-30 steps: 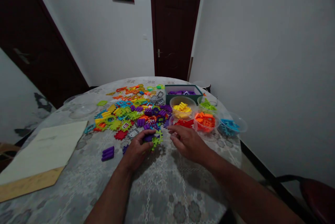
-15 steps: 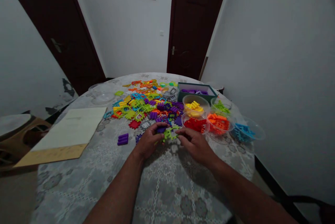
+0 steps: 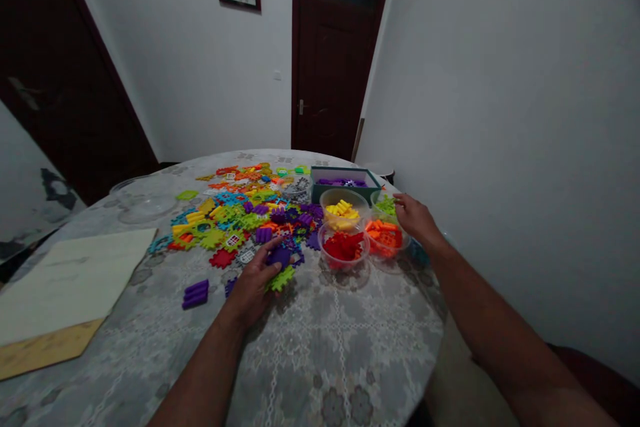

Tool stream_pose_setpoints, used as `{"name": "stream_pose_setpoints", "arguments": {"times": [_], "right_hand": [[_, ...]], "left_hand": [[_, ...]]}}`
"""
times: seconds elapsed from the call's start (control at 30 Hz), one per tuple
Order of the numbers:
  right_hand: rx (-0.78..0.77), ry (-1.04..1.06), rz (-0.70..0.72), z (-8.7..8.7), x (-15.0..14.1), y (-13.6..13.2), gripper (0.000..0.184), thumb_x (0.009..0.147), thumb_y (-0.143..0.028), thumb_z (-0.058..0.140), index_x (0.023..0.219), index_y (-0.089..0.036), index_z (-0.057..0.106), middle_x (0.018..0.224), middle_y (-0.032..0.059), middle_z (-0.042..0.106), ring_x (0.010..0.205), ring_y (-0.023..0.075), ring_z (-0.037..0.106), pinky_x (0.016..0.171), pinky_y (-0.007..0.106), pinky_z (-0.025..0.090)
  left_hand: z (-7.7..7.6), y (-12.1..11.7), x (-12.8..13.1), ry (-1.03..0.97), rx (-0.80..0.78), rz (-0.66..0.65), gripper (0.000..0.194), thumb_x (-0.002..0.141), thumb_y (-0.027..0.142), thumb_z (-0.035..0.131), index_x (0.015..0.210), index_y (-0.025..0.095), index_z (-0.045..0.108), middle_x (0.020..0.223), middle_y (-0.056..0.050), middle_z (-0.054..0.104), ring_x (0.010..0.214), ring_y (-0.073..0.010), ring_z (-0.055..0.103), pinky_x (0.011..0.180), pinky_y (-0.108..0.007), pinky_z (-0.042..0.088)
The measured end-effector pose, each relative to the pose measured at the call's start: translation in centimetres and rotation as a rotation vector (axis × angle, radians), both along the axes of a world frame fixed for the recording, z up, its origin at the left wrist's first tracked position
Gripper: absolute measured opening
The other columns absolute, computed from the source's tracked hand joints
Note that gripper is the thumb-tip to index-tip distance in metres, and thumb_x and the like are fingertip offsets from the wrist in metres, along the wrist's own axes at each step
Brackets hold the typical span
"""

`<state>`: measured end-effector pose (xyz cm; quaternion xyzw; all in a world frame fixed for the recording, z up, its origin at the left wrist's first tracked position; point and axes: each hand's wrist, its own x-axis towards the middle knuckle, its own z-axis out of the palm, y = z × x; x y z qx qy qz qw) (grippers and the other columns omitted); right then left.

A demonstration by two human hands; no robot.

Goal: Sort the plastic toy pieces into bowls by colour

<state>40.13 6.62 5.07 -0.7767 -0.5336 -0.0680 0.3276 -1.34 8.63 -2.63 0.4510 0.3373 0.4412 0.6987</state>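
Note:
My left hand (image 3: pixel 251 280) rests on the round table (image 3: pixel 320 354), closed on a purple block (image 3: pixel 279 255) with a green toothed piece (image 3: pixel 281 278) next to its fingertips. My right hand (image 3: pixel 417 216) is stretched out over the bowl of green pieces (image 3: pixel 386 204), fingers curled; whether it holds a piece I cannot see. A heap of coloured plastic building pieces (image 3: pixel 240 210) covers the table's middle.
Clear bowls hold yellow (image 3: pixel 342 209), red (image 3: pixel 343 247) and orange (image 3: pixel 384 236) pieces; a green box (image 3: pixel 343 179) holds purple ones. A purple piece (image 3: pixel 195 293) lies apart at left. A pale board (image 3: pixel 65 280) lies at the left edge. A door (image 3: pixel 333 54) is behind.
My right hand left the green piece near the left hand and reached right and forward to the green bowl. The left hand stayed on the purple block.

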Motion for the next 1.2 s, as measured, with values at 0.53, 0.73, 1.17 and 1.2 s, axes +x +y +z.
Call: {"name": "stream_pose_setpoints", "arguments": {"times": [0.53,0.73,1.17,1.2], "right_hand": [[0.103,0.108,0.826,-3.3,-18.1,-6.6,0.045,0.095,-0.007,0.05,0.132,-0.023,0.07,0.124,0.0098,0.075,0.116,0.0229,0.071,0.103,0.04,0.056],[0.009,0.067,0.937,-4.2,-21.4,-5.5,0.054,0.093,-0.004,0.051,0.142,-0.022,0.064,0.132,0.0135,0.072,0.121,0.0251,0.067,0.106,0.047,0.055],[-0.103,0.162,0.729,1.6,-16.8,1.9,0.028,0.096,-0.026,0.056,0.105,-0.023,0.082,0.102,0.0046,0.081,0.094,0.0217,0.074,0.089,0.035,0.056],[-0.079,0.155,0.686,2.3,-15.6,3.6,0.029,0.094,-0.027,0.056,0.107,-0.022,0.082,0.102,0.0052,0.081,0.094,0.0222,0.074,0.09,0.036,0.057]], "left_hand": [[-1.1,0.0,0.0,0.055,-0.042,0.025,0.058,0.073,0.033,0.092,0.126,0.017,0.073,0.118,-0.012,0.078,0.091,-0.0229,0.073,0.073,-0.03,0.059],[-1.4,0.2,-0.1,0.113,0.118,-0.052,0.04,0.079,0.033,0.087,0.115,0.018,0.08,0.116,-0.011,0.079,0.105,-0.0262,0.071,0.092,-0.035,0.055],[-1.0,0.0,-0.4,0.244,0.179,-0.112,0.039,0.085,0.036,0.082,0.122,0.023,0.081,0.116,-0.013,0.075,0.101,-0.0241,0.069,0.087,-0.033,0.052],[-1.0,0.0,-0.3,0.24,0.167,-0.103,0.038,0.085,0.037,0.081,0.121,0.023,0.081,0.117,-0.013,0.075,0.101,-0.0239,0.069,0.086,-0.033,0.052]]}}
